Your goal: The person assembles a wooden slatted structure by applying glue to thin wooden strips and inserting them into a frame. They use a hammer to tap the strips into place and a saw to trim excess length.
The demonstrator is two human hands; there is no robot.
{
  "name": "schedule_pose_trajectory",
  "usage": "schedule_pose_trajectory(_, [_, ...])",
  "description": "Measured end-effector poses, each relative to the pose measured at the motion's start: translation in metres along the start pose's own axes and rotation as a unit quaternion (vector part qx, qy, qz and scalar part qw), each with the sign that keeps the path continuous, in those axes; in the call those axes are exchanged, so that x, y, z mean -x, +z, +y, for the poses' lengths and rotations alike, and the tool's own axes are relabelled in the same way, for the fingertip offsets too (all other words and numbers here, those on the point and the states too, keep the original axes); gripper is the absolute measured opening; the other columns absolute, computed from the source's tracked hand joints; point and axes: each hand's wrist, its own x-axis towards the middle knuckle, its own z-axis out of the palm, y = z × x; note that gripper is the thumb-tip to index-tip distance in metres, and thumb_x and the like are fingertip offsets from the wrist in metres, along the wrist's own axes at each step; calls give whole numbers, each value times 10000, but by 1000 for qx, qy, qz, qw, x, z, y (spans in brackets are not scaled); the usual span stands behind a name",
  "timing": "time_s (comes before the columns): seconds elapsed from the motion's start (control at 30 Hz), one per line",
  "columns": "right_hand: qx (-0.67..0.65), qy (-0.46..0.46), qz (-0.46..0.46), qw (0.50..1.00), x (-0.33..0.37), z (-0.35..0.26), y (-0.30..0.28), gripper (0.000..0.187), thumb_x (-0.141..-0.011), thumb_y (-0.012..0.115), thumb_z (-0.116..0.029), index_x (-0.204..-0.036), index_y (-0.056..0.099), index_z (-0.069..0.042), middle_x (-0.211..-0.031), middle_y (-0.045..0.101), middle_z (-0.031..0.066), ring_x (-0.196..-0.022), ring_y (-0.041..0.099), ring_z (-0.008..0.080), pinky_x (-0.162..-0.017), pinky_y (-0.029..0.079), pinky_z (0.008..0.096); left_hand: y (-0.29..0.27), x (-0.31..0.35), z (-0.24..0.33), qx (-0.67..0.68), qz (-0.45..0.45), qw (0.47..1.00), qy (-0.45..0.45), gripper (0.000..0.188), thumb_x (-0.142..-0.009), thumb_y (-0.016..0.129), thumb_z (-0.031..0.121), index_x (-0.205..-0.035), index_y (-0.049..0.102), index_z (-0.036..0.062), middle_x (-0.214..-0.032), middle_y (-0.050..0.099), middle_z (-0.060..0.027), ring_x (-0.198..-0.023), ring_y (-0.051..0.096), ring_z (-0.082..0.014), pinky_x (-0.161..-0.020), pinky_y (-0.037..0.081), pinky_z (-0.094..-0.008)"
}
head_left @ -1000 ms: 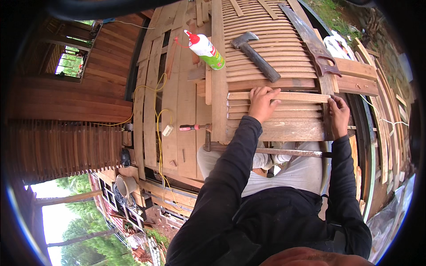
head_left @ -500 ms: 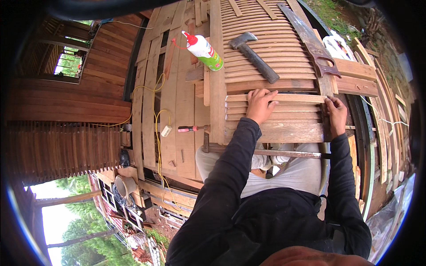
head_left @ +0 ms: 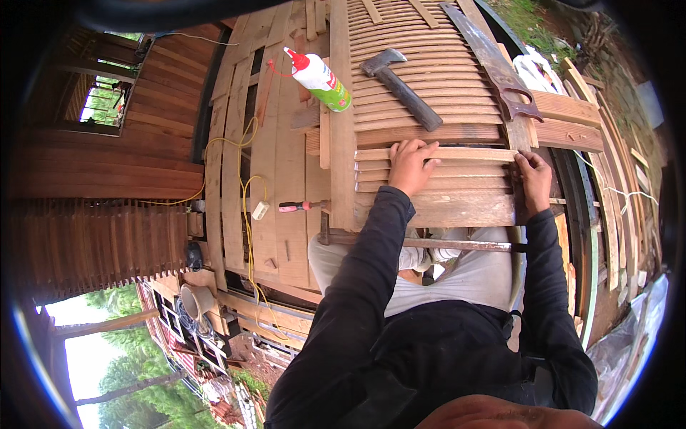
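Note:
A thin wooden slat (head_left: 471,153) lies crosswise in a slatted wooden frame (head_left: 346,93), between its two side rails. My left hand (head_left: 411,166) grips the slat near its left end, fingers bent over it and the thumb spread. At the right end, my right hand (head_left: 534,177) pinches the slat's tip beside the right rail. White residue, perhaps glue, shows along the left rail's inner edge. Below my hands, a bar clamp (head_left: 464,244) with a red and black handle (head_left: 293,206) spans the frame's near end.
A hatchet-like hammer (head_left: 406,94) and a handsaw (head_left: 493,63) lie on the frame. A white and green glue bottle (head_left: 321,82) with a red nozzle stands by the left rail. Left, a yellow cord (head_left: 246,193) with a white socket (head_left: 261,210) crosses the planks. Timber lies at right.
The whole view has shifted slightly, so things sit a little further left. Both hands keep their places on the slat.

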Motion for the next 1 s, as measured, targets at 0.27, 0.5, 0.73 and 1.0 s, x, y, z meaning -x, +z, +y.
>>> schedule_pose_trajectory(0.27, [69,-8,7,998,-3,-6,5,284,-988,714,-175,-1189,750,23,-862,709,2,-641,586,63,-571,479,229,5,1,1,-18,23,1000,-2,398,-902,767,333,-1257,759,155,-1126,669,-54,-1135,566,-262,-1088,320,-445])
schedule_pose_trajectory(0.5, [130,-37,0,991,-8,-6,5,317,-988,709,-195,-1221,748,16,-808,713,12,-617,603,75,-551,489,252,8,0,8,-40,29,999,-16,395,-936,728,383,-1251,755,145,-1124,665,-62,-1155,565,-268,-1101,320,-474])
schedule_pose_trajectory(0.73, [203,-56,47,976,1,-9,12,424,-958,738,-236,-1314,700,-8,-721,709,85,-589,634,109,-569,506,322,18,18,16,-117,52,991,-46,459,-985,656,338,-1397,646,135,-1412,585,-141,-1387,462,-334,-1209,246,-562])
schedule_pose_trajectory(1.0, [278,-153,124,940,3,-16,23,266,-926,735,-266,-1038,758,-27,-833,745,161,-770,727,278,-738,555,390,17,36,24,-139,62,986,-63,525,-995,605,316,-1478,558,116,-1560,476,-176,-1491,368,-366,-1237,219,-599])
